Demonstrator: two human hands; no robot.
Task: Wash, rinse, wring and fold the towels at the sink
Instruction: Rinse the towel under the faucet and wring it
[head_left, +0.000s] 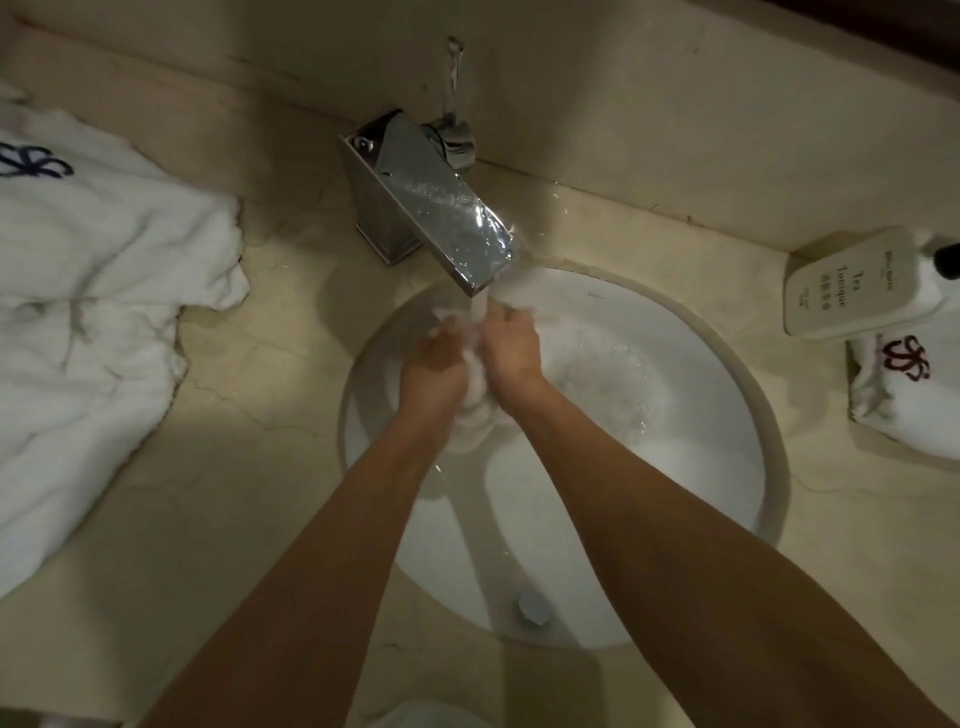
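Left hand (434, 366) and right hand (511, 340) pressed together, both gripping a bunched white towel (475, 387) under the running faucet (441, 208), over the round sink (727, 332), more towels (93, 291) on the bench (249, 467) at far left.

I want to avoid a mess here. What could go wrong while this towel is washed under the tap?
1. Water from the faucet hits the towel gripped by both hands and may splash onto the counter.
2. Splashes could wet the white towels lying left of the sink.
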